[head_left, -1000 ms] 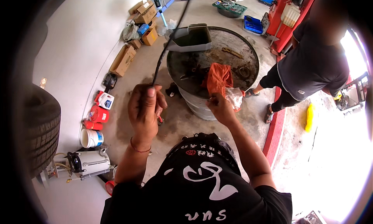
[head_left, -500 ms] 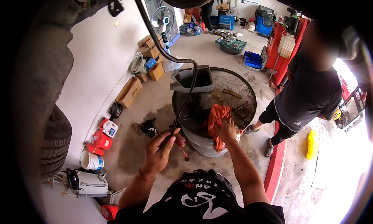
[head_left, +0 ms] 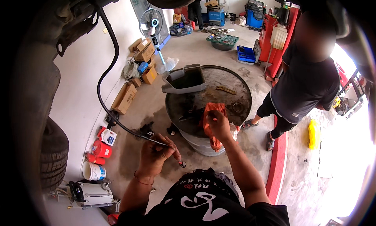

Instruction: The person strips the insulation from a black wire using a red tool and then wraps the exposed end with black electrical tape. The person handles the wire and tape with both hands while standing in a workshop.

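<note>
My left hand (head_left: 158, 153) is closed around a black hose (head_left: 101, 83) near its lower end. The hose hangs in a wide loop from the vehicle's underside above. A small reddish tip with a dark end (head_left: 182, 163) shows below my left fingers. My right hand (head_left: 219, 126) is over an orange-red crumpled cloth or bag (head_left: 213, 141), its fingers curled together; anything between them is too small to make out. The cloth lies over the near edge of a metal drum (head_left: 199, 143). On the drum top lie a cut-open grey plastic jug (head_left: 187, 80), a brass-coloured tool (head_left: 226, 90) and a ring (head_left: 237, 107).
A person in dark clothes (head_left: 305, 81) stands right of the drum, beside a red kerb (head_left: 277, 159). Along the left wall are cardboard boxes (head_left: 124, 97), a fan (head_left: 153, 26), red containers (head_left: 102, 149), a white bucket (head_left: 94, 171) and a tyre (head_left: 55, 155).
My left hand has moved slightly down and left, and the hose now bows out to the left instead of crossing the drum. My right hand has curled its fingers and lifted off the cloth.
</note>
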`<action>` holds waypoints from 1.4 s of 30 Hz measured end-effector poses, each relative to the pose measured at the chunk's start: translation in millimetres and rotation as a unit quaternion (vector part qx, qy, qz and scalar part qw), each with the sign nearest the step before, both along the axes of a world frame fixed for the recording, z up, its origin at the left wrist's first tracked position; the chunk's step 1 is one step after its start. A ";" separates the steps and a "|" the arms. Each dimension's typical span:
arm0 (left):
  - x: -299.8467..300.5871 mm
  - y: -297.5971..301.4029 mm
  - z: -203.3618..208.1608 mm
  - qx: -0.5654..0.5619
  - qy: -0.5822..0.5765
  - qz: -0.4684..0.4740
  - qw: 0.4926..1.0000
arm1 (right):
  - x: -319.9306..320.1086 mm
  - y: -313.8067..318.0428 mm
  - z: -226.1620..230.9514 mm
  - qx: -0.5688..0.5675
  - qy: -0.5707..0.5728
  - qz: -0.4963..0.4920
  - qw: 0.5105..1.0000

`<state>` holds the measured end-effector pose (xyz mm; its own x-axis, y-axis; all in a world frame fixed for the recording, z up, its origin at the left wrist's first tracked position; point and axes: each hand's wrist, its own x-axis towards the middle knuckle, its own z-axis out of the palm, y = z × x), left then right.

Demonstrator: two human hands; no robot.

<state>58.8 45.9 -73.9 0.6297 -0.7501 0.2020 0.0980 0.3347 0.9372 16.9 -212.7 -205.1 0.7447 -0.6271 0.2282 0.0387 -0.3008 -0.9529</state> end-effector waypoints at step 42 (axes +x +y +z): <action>-13.6 47.9 -7.8 0.004 0.030 0.082 0.996 | 127.0 -55.8 112.1 0.080 0.012 0.087 0.993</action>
<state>45.1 93.9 -81.7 0.7543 -0.6378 0.1559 0.0978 0.3439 0.9339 143.9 -268.5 -93.0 0.8493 -0.5150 0.1162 0.0528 -0.1362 -0.9893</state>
